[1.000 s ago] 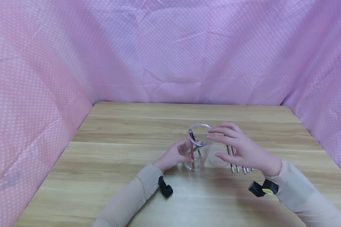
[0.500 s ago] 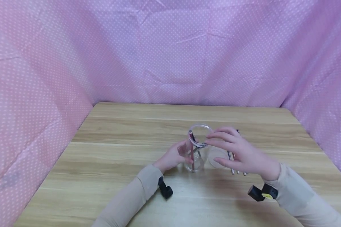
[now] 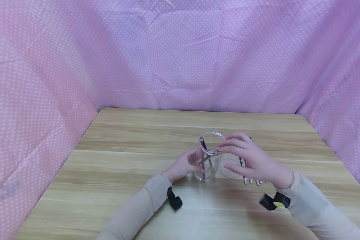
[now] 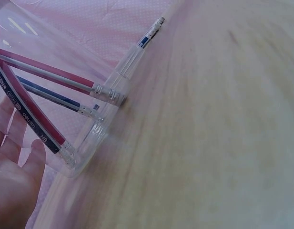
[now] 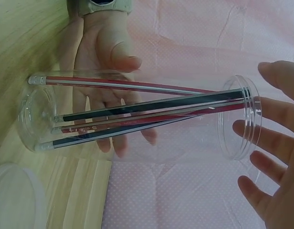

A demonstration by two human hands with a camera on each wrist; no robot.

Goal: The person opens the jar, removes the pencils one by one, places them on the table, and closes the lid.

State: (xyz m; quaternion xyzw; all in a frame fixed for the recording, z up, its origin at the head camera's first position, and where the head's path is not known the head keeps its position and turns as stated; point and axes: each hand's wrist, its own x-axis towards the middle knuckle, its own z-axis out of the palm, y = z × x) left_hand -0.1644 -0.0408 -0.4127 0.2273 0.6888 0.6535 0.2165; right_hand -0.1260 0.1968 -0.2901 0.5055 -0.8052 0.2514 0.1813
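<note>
My left hand (image 3: 183, 165) holds a clear plastic jar (image 3: 215, 163) upright on the table, fingers behind it and thumb at the near side. Inside lean several red and dark pencils (image 5: 151, 105), eraser ends down, as the right wrist view shows. The jar's mouth is uncovered. At the rim (image 5: 251, 119), the fingertips of my right hand (image 3: 252, 158) lie close against the right side, fingers spread and slightly bent, gripping nothing. A round clear lid (image 3: 229, 170) lies flat on the table beside the jar, partly under the right hand.
Several more pencils (image 3: 250, 181) lie side by side on the wooden table (image 3: 132, 133), mostly hidden below my right hand. Pink dotted cloth (image 3: 180, 60) hangs behind the table and at both sides. Each wrist carries a small black camera (image 3: 174, 201).
My right hand has shifted slightly left and down, its fingertips now right at the jar's rim. The left hand and the jar have stayed in place.
</note>
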